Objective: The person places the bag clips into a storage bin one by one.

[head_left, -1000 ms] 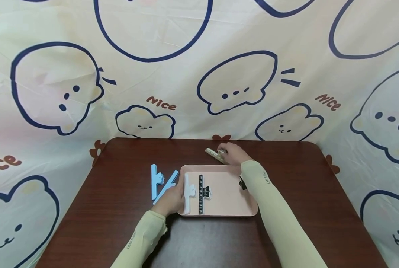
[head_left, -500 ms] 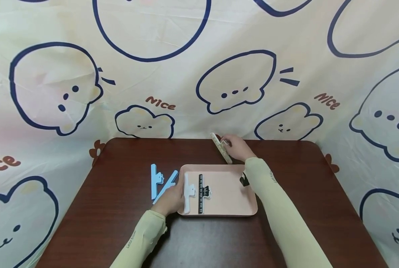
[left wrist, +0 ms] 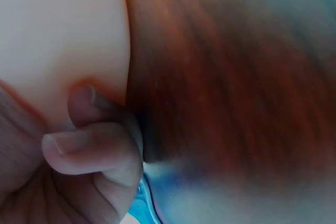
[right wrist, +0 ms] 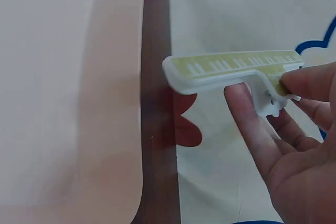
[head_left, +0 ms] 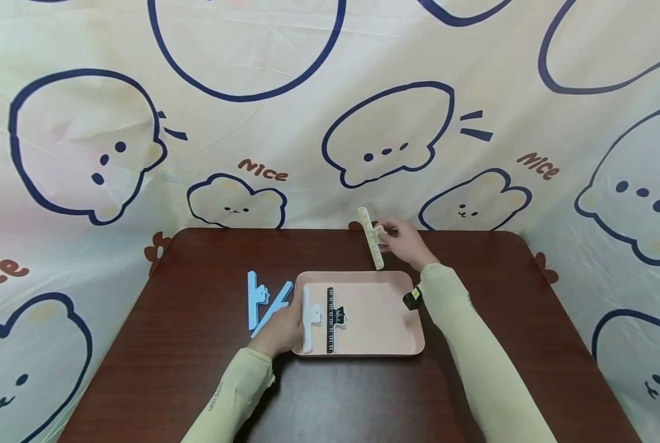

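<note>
Head view, right grip (head_left: 408, 243) outstretched, pinching yellow clip (head_left: 370, 237), left grip (head_left: 281, 329) holding tray (head_left: 382, 326)

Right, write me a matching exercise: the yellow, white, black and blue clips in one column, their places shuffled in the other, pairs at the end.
1. Yellow clip
2. White clip
3. Black clip
4. Blue clips

A. In the tray, nearer the left hand
B. On the table, left of the tray
C. Held by the right hand
D. In the tray, farther from the left hand

Pairs: 1-C, 2-A, 3-D, 4-B
</note>
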Demonstrator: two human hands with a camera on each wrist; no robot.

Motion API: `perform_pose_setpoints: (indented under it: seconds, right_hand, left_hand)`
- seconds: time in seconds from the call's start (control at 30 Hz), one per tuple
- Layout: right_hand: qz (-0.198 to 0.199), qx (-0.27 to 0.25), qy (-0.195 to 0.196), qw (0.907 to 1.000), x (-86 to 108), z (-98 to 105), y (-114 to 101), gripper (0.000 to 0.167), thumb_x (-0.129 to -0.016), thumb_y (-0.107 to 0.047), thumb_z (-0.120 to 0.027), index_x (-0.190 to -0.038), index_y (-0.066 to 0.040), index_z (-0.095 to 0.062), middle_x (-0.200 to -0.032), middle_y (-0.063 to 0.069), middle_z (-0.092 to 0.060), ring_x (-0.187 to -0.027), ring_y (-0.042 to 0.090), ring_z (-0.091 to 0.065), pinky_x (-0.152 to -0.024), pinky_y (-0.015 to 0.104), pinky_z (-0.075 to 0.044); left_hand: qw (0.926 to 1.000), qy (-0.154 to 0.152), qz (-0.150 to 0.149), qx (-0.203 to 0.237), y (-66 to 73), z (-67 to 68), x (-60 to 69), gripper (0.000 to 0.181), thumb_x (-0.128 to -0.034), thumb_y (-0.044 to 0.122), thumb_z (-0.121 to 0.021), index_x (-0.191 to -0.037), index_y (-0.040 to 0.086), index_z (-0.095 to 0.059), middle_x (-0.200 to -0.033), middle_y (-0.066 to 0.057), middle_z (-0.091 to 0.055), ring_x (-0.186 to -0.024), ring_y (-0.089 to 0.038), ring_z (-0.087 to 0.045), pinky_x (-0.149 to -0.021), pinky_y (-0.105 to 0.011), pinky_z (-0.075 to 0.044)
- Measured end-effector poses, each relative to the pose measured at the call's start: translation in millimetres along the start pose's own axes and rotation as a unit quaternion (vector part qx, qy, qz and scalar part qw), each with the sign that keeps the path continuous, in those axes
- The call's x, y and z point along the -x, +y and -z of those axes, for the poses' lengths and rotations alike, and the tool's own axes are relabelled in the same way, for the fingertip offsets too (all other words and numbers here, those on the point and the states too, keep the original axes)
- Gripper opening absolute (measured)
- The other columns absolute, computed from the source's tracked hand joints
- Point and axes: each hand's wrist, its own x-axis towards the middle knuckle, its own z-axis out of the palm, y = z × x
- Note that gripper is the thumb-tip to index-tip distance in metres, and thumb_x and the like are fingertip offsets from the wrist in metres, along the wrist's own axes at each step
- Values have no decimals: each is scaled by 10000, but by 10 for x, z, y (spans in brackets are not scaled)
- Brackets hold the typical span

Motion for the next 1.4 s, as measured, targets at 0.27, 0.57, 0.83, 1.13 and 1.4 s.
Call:
perform_pose_setpoints:
  seconds: [0.27, 0.57, 0.83, 1.13, 1.4]
  right_hand:
    - [-316, -722, -142, 9968, 180, 49, -10, 293, -1067, -48, -473, -1347, 11, -538, -1325, 227, -517, -1100, 361, -670, -939, 433, -586]
    - [-373, -1562, -305, 9865, 365, 38, -42, 249, -1052, -32, -472, -1287, 41, -510, -1292, 249, -494, -1023, 265, -689, -1038, 579, -493]
    - [-577, -1753, -369, 9821, 470, 10, -55, 272, -1066, -83, -480, -1294, 60, -519, -1245, 239, -538, -999, 232, -712, -985, 478, -553]
    - [-819, -1635, -256, 9828, 546, -13, -24, 233, -1080, -132, -498, -1211, 52, -555, -1175, 194, -560, -1049, 334, -671, -987, 451, -562]
    - [-915, -1686, -366, 9807, 585, -59, 29, 202, -1079, -135, -496, -1140, 42, -572, -1141, 172, -571, -921, 214, -699, -999, 477, -547]
  left_hand:
    - [9999, -80, 78, 109, -5, 2, -9, 891, -1034, 98, -489, -1658, 152, 144, -834, -121, -673, -663, -167, -599, -713, -386, -525]
    - [9999, -41, 121, 5, -16, -7, -14, 826, -1061, 103, -442, -1664, 163, 119, -764, -84, -613, -649, -169, -583, -693, -373, -514]
    - [9997, -129, 169, 110, -6, -5, -3, 848, -1047, 94, -456, -1663, 163, 123, -712, -59, -562, -639, -166, -584, -692, -356, -511]
    - [9997, -121, 205, 66, 2, 0, -14, 823, -1065, 139, -453, -1668, 173, 106, -775, -78, -605, -675, -172, -599, -734, -373, -525]
    - [9997, -101, 178, 117, -1, -1, -24, 839, -1055, 127, -469, -1670, 178, 100, -790, -82, -614, -676, -174, -598, -728, -368, -524]
